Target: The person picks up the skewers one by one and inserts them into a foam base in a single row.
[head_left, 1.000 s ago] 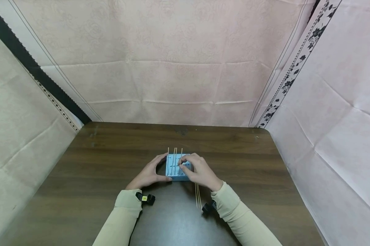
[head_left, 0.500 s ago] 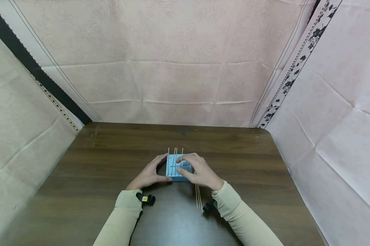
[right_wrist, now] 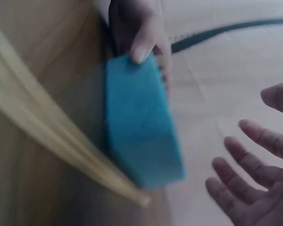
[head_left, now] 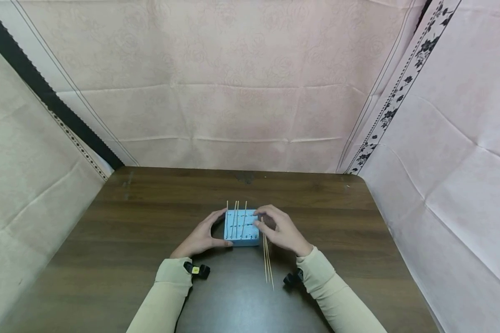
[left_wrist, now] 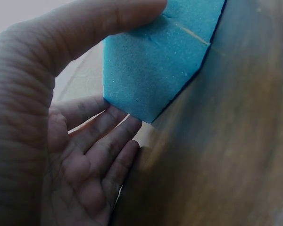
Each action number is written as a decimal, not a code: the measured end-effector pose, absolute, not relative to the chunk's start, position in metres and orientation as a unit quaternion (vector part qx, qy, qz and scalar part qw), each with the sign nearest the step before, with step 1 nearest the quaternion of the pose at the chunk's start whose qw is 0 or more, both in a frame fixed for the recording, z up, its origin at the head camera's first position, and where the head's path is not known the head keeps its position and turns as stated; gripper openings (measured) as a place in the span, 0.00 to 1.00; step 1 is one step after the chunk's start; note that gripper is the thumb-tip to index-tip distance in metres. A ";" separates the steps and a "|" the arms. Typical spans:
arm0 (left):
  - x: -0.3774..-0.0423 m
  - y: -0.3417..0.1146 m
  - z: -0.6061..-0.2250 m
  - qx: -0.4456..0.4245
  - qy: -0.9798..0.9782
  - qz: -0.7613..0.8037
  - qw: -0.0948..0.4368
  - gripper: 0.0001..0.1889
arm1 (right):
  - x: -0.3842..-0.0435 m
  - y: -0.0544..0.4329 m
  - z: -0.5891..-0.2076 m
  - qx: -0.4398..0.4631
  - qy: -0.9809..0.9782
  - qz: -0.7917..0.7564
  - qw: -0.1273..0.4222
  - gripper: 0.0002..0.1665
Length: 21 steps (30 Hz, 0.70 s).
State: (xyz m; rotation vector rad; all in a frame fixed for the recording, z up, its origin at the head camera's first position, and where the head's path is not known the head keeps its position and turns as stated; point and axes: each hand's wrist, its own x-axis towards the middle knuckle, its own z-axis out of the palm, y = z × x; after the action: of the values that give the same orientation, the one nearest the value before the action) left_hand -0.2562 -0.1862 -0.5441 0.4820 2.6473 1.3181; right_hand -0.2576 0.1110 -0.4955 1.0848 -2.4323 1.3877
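The left grip (head_left: 200, 236) is clasping a light-blue, dark-holed block (head_left: 248, 229) bearing thin sticks (head_left: 237, 217), sitting roughly midway between the table's (head_left: 171, 199) side edges; the right grip (head_left: 283, 230) is hovering near, fingers (right_wrist: 250, 162) spread.

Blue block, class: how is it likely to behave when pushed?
The blue block has a speckled, foam-like surface, so is probably light. Its flat faces make sliding likelier than rolling. Thin sticks standing in it might sway.

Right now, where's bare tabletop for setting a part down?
Free: brown wood-grain tabletop between its far edge and the blue foam block; also left of the pale left sleeve. Crowded: around the block, bracketed by left hand, right hand and thin pale wooden sticks.
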 end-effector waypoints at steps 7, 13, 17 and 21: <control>-0.257 -0.186 -0.545 0.166 0.883 0.435 0.067 0.60 | -0.264 0.147 -0.533 0.246 -0.831 0.493 0.082 0.09; -0.258 -0.185 -0.547 0.164 0.883 0.435 0.066 0.60 | -0.255 0.161 -0.555 0.201 -0.864 0.451 0.092 0.04; -0.258 -0.185 -0.548 0.166 0.881 0.437 0.066 0.59 | -0.245 0.155 -0.561 0.205 -0.887 0.400 0.108 0.08; -0.258 -0.187 -0.546 0.163 0.882 0.438 0.066 0.59 | -0.236 0.143 -0.564 0.219 -0.903 0.351 0.116 0.11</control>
State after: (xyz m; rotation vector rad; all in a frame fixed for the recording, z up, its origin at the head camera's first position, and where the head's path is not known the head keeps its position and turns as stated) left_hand -0.2575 -0.1867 -0.5465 0.4904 2.6589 1.3212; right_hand -0.2358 0.1431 -0.5638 0.6412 -2.6441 1.0270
